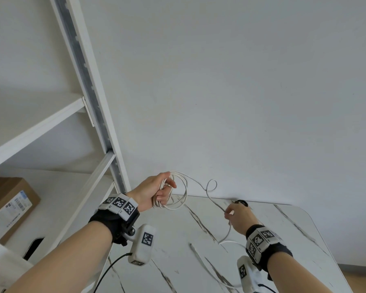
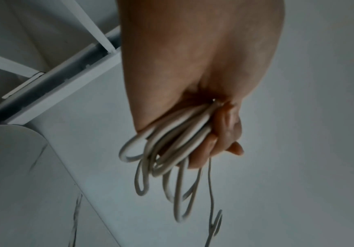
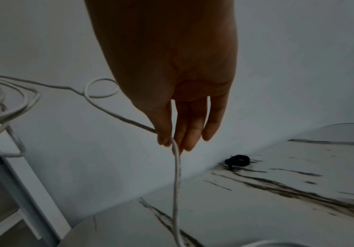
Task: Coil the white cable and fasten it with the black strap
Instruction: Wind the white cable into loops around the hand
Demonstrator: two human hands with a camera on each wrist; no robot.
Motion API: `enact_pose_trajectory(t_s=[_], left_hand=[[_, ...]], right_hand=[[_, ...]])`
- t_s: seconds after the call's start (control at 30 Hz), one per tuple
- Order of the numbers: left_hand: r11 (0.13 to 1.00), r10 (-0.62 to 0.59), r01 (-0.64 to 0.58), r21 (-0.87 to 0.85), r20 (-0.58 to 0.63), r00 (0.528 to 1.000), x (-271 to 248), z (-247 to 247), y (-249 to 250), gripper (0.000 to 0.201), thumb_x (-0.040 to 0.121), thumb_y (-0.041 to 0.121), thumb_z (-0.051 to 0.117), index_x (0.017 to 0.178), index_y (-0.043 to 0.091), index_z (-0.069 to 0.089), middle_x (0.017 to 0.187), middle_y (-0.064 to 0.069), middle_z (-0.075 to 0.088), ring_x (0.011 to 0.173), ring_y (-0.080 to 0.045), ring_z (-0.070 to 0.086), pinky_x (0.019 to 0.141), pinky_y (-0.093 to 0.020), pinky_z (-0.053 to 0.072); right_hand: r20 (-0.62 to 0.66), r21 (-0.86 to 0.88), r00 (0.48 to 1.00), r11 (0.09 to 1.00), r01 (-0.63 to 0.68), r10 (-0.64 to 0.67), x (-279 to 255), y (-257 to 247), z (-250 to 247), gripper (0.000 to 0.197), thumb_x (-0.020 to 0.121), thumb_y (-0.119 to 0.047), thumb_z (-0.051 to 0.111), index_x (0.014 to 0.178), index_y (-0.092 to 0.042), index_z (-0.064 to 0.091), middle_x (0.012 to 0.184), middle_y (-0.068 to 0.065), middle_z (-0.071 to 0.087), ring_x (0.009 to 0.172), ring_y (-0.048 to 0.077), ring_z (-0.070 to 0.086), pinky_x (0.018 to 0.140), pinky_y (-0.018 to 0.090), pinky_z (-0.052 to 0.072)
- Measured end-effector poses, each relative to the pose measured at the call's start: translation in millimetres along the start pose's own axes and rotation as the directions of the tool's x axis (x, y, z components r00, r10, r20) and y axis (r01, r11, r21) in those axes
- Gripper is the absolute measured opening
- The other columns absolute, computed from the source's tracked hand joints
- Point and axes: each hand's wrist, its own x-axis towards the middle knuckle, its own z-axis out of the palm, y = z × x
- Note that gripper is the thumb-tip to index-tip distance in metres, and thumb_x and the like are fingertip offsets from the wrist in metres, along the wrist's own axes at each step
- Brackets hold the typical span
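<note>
White wall behind marble-pattern table [image 1: 251, 250]; cardboard box [image 1: 9, 208] on shelf [image 1: 57, 187] at left, contents hidden from me. My left hand [image 1: 154, 192] grips several loops of white cable [image 1: 183, 194], raised above table. My right hand [image 1: 240, 218] pinches trailing strand; small kink loop between hands. Black strap [image 3: 237, 161] lies rolled at table's far edge, by wall.

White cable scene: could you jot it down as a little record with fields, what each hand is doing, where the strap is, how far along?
Left hand: grips a bundle of loops of the thin white cable
Right hand: pinches the loose run of cable
Small black strap: lies on the white marble-patterned table by the wall, untouched
Uncoiled cable: trails across the table
Stage: coiling, strap not yet on
</note>
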Motion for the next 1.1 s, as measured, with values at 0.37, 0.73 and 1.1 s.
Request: enact_pose_trajectory(t_s=[0.37,0.73,1.1], left_hand=[[0.992,-0.057,0.049,0.119,0.064,0.996,3,24,-2,0.038,0.098,0.032,0.039,0.080,0.004,0.056,0.044,0.001,0.026,0.039,-0.014,0.026,0.049,-0.026,0.029],[1.000,0.026,-0.026,-0.013,-0.019,0.999,8,18,8,0.039,0.098,0.031,0.038,0.079,0.002,0.055,0.043,0.001,0.027,0.036,-0.012,0.027,0.043,-0.023,0.030],[0.997,0.076,-0.077,-0.014,-0.080,0.994,13,10,22,0.039,0.098,0.031,0.038,0.078,0.003,0.056,0.041,0.002,0.026,0.034,-0.012,0.026,0.041,-0.021,0.032]], right_hand=[[0.116,0.462,0.969,0.876,0.140,-0.216,-3,-39,9,0.032,0.084,-0.009,0.063,0.114,-0.010,0.055,0.102,0.006,0.071,0.097,0.018,0.066,0.083,0.022,0.048],[-0.052,0.592,0.998,0.805,0.048,-0.022,3,-47,-7,0.041,0.099,-0.035,0.037,0.095,-0.004,0.064,0.060,0.003,0.058,0.053,0.014,0.048,0.056,0.030,0.043],[0.022,0.346,0.993,0.931,-0.116,0.115,14,-23,-4,0.035,0.098,-0.028,0.038,0.095,0.000,0.059,0.066,0.004,0.065,0.063,0.020,0.058,0.075,0.034,0.052]])
